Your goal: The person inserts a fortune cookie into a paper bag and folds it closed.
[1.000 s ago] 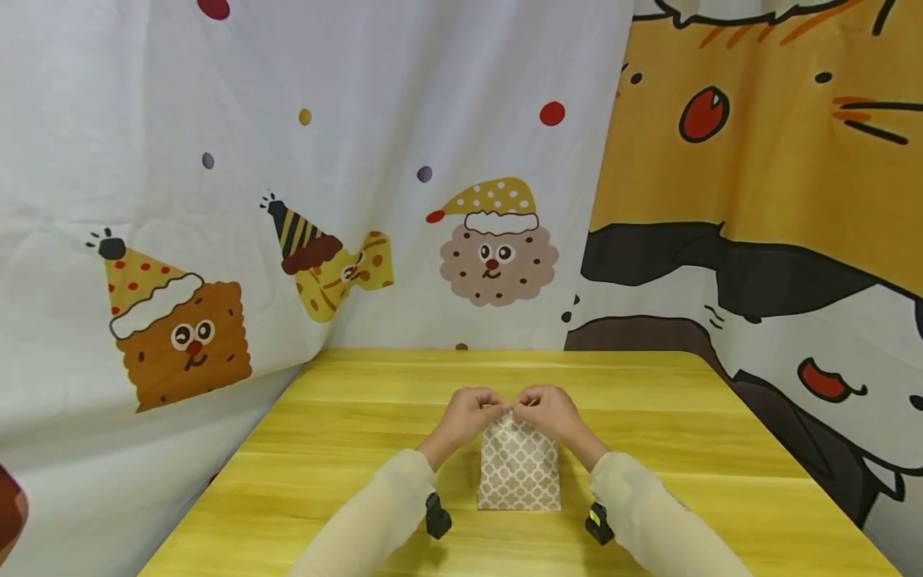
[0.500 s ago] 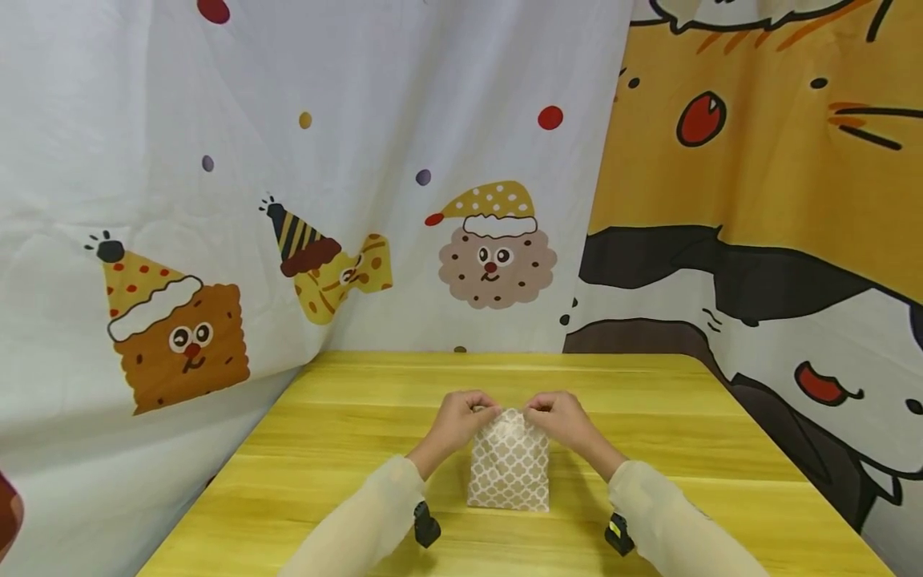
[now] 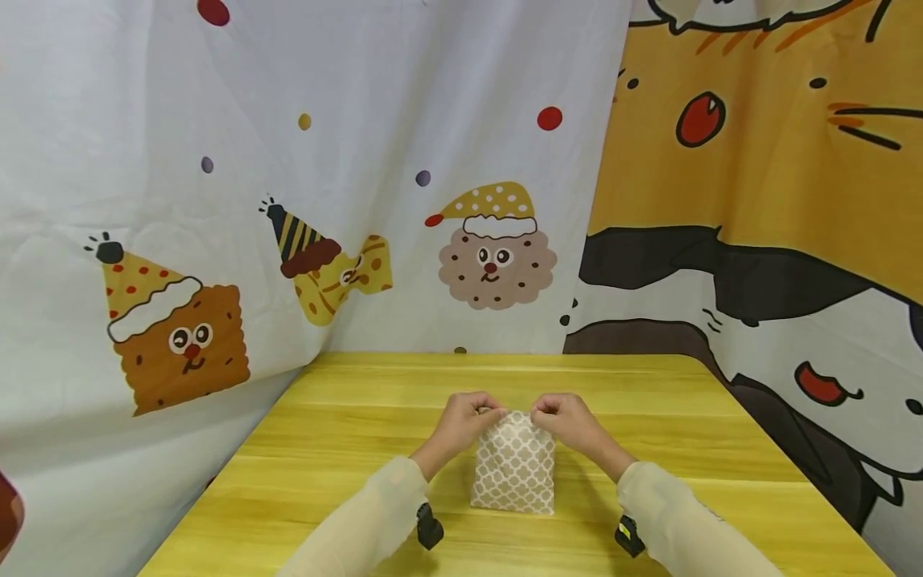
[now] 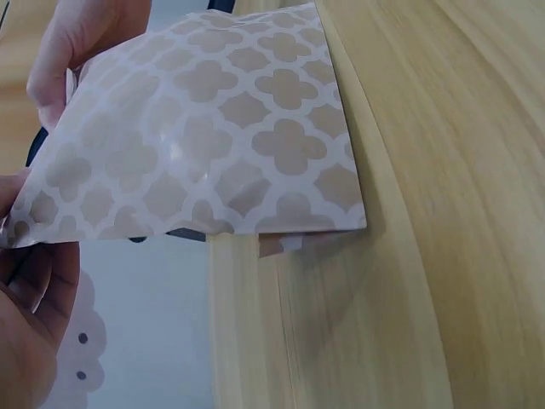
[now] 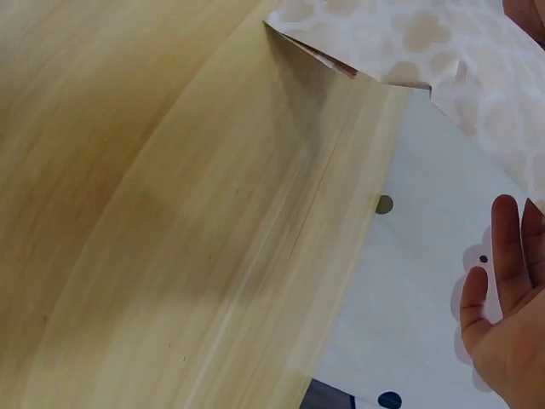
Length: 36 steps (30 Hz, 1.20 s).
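A small beige paper bag with a white lattice pattern stands on the table, its top edge raised between both hands. My left hand pinches the bag's upper left corner between thumb and fingers. At the upper right corner my right hand pinches the bag in the same way. The left wrist view shows the bag up close, slightly bulged, with its bottom edge at the tabletop. Some fingers of the right hand spread below the bag in the right wrist view. The bag's contents, if any, are hidden.
The yellow wood-grain table extends around the bag on all sides. A white curtain printed with cartoon biscuits hangs behind it, and an orange cartoon print hangs at the right. Black wrist cameras sit at both sleeves.
My hands have moved apart along the bag's top edge, the right one outward, so the top is spread wider. The bag shifted left, then slightly back right.
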### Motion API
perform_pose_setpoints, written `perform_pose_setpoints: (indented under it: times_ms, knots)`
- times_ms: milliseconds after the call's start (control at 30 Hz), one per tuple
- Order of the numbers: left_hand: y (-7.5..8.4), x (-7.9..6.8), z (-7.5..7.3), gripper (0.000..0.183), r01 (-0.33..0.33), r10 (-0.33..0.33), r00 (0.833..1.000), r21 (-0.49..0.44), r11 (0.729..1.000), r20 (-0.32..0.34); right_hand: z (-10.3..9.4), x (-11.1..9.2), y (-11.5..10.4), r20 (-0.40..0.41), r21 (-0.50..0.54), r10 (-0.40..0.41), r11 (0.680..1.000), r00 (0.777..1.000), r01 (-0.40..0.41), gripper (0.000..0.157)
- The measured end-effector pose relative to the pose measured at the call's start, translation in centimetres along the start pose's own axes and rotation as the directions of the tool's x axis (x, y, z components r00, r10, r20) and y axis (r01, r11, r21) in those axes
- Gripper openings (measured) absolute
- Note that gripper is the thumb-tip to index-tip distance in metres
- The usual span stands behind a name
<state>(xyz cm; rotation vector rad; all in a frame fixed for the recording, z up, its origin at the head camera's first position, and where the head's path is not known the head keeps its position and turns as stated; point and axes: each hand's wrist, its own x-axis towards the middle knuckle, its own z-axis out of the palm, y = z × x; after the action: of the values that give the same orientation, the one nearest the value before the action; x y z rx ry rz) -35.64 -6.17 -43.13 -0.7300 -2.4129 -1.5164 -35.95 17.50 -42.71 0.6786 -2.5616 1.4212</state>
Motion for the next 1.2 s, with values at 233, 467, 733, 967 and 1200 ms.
perform_pose_setpoints:
  times_ms: [233,467,733,967,1200]
  knots:
    - [0.0,-0.3,-0.6,0.014,0.032,-0.032,0.999,0.0,1.0,-0.009,-0.5,-0.2,0.2,-0.035,-0.009,0.01,1.0,0.999,-0.011,0.015]
    - [-0.5,-0.1,-0.9,0.017,0.05,-0.05,0.999,-0.006,0.999,-0.012,-1.0,-0.2,0.7,0.003,-0.015,0.001,1.0,1.0,-0.001,0.017]
    - [-0.9,-0.1,-0.8,0.015,0.059,-0.059,0.998,-0.006,0.998,-0.015,-1.2,-0.4,0.9,-0.01,0.016,0.015,1.0,1.0,-0.015,0.02]
    - [-0.8,0.0,-0.9,0.015,0.073,-0.073,0.997,0.0,0.997,-0.014,-1.7,-0.6,0.6,0.068,0.043,-0.039,0.998,0.997,0.036,0.03]
    - [-0.9,-0.1,-0.8,0.017,0.05,-0.05,0.999,-0.008,0.999,-0.021,-1.0,0.0,0.8,0.041,0.063,0.052,0.996,0.998,-0.055,0.027]
